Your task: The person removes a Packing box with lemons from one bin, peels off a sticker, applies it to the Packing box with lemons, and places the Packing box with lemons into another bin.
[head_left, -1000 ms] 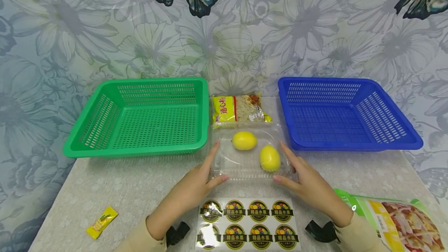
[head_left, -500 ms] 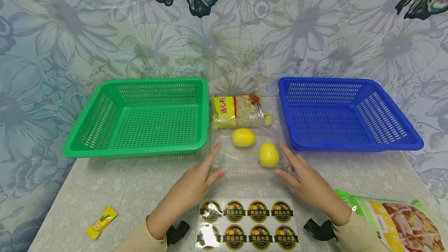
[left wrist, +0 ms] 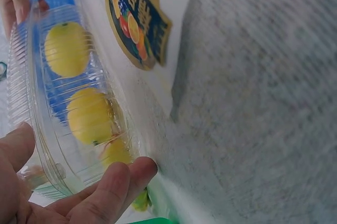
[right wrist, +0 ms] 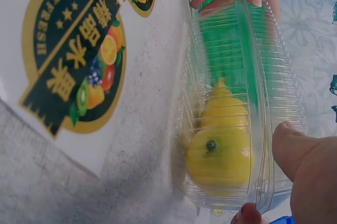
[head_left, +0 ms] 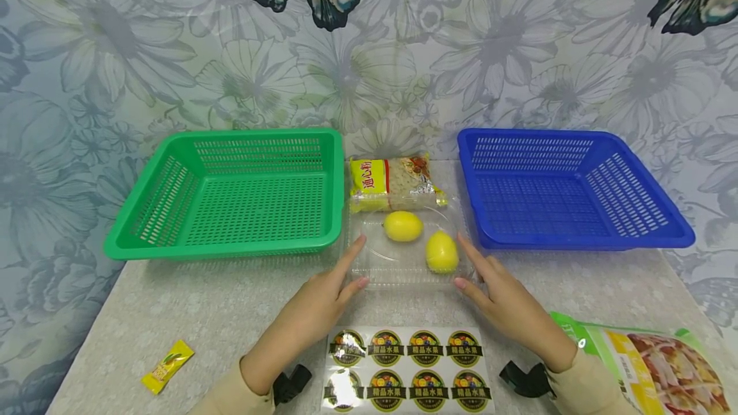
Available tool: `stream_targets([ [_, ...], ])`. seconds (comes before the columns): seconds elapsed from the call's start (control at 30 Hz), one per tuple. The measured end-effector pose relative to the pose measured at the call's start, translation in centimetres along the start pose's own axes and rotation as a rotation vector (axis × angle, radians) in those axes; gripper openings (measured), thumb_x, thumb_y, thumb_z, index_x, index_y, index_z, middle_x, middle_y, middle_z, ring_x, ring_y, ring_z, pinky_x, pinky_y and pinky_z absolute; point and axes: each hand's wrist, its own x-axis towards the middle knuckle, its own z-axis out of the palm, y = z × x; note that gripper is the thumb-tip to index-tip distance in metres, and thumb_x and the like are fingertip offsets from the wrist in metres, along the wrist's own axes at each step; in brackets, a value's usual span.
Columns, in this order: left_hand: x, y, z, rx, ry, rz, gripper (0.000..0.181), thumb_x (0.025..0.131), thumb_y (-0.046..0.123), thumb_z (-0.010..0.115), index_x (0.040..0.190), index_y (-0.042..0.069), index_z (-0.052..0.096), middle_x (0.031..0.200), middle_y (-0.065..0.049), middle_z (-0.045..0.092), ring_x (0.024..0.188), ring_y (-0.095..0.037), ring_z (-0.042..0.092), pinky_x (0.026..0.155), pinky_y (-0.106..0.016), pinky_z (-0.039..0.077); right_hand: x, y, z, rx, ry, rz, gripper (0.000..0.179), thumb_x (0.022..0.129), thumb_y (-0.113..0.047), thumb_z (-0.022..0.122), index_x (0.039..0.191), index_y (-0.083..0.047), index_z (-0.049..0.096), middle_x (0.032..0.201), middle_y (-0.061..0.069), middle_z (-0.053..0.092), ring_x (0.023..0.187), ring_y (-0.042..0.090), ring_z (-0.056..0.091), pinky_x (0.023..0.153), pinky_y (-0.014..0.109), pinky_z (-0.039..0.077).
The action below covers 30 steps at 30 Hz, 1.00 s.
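Note:
A clear plastic clamshell box (head_left: 398,274) with its lid down stands mid-table and contains two yellow lemons (head_left: 403,227). My left hand (head_left: 323,296) is at the box's left side, index finger and thumb extended by its front corner. At the opposite side, my right hand (head_left: 507,296) mirrors it. In the right wrist view the thumb (right wrist: 292,147) lies by the lid and a fingertip shows near the rim. The left wrist view shows fairly straight fingers (left wrist: 113,187) beside the base. Firm contact is hard to judge.
A green basket (head_left: 225,252) stands left, a blue basket (head_left: 582,240) right. Behind the box lies a yellow pasta bag (head_left: 371,175). A sticker sheet (head_left: 406,367) lies in front; a yellow packet (head_left: 167,366) is front left, a green food bag (head_left: 646,357) front right.
The box has shifted away from me and appears slightly lower, mostly in the first half second. Since then it barely moves, and my thumbs have spread slightly outward.

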Motion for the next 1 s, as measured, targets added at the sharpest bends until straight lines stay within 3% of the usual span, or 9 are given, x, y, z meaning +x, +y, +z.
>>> stream_targets([
  [0.5, -0.63, -0.33, -0.26, -0.002, 0.044, 0.035, 0.066, 0.103, 0.034, 0.051, 0.154, 0.052, 0.013, 0.137, -0.012, 0.062, 0.123, -0.035, 0.061, 0.101, -0.056, 0.049, -0.36, -0.11, 0.09, -0.019, 0.010, -0.015, 0.071, 0.102, -0.037, 0.055, 0.159, -0.038, 0.014, 0.085, 0.000, 0.043, 0.067, 0.010, 0.039, 0.054, 0.023, 0.038],
  [1.0, -0.20, -0.41, -0.24, 0.032, 0.064, 0.039, 0.064, 0.104, 0.032, 0.051, 0.156, 0.048, 0.017, 0.134, -0.011, 0.064, 0.120, -0.035, 0.063, 0.099, -0.055, 0.050, 0.05, -0.01, 0.18, -0.022, 0.024, -0.015, 0.068, 0.103, -0.037, 0.053, 0.160, -0.032, 0.017, 0.087, 0.001, 0.045, 0.069, 0.011, 0.042, 0.058, 0.025, 0.040],
])
